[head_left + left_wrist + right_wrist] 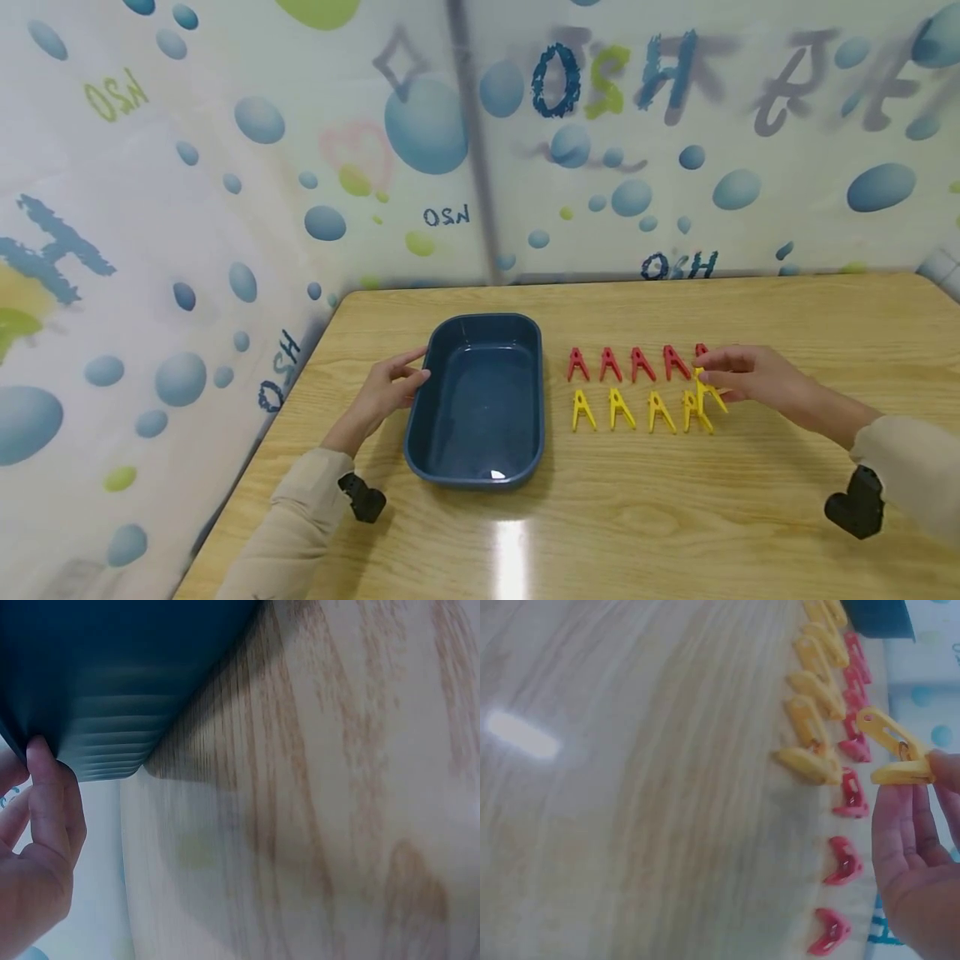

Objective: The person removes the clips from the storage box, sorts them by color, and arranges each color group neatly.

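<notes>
My left hand [384, 390] is at the left side of a dark blue rectangular plastic basin [542, 392], thumb and fingers gripping its rim. In the left wrist view, the fingers [49, 802] meet the edge of the basin's wall [112, 697]. My right hand [757, 379] pinches a yellow clothespin [900, 742] by one end, raised above the table. Below it stands a row of yellow clothespins [617, 408]. Behind these runs a row of red clothespins [609, 364]; my right hand partly covers its right end in the head view.
The wooden table [637, 517] carries the basin at left and both clothespin rows to its right. A printed sheet [630, 150] with blue drops hangs behind and at the left. Each sleeve has a black wrist camera [857, 502] below it.
</notes>
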The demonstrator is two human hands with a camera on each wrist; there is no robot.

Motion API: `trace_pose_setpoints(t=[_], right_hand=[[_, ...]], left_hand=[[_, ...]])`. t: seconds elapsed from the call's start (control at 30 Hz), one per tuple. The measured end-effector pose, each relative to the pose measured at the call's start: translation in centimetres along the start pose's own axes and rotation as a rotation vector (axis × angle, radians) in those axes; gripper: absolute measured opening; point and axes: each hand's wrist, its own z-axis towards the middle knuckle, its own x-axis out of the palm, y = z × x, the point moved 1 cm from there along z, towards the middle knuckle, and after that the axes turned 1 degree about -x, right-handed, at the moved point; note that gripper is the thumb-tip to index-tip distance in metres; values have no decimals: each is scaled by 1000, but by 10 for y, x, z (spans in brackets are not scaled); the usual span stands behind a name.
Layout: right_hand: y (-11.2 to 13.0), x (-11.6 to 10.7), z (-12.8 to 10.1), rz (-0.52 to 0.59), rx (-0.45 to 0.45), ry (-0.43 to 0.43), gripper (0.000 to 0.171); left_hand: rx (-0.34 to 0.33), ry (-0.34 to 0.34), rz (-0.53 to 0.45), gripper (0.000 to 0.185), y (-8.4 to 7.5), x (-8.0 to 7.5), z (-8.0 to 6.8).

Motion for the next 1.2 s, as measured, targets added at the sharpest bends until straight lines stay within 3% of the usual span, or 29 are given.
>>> trace_pose_setpoints(t=[0.23,0.63,1.2], right_hand=[[-22,-5,-6,-31,29,-67,55],[-46,-9,-4,-27,97,-93,57],[-48,-8,-2,-49,80,-72,54]], left_hand=[[2,9,3,48,-3,1,0],[3,11,6,47,-3,1,0],[1,8,6,47,-2,1,-1]])
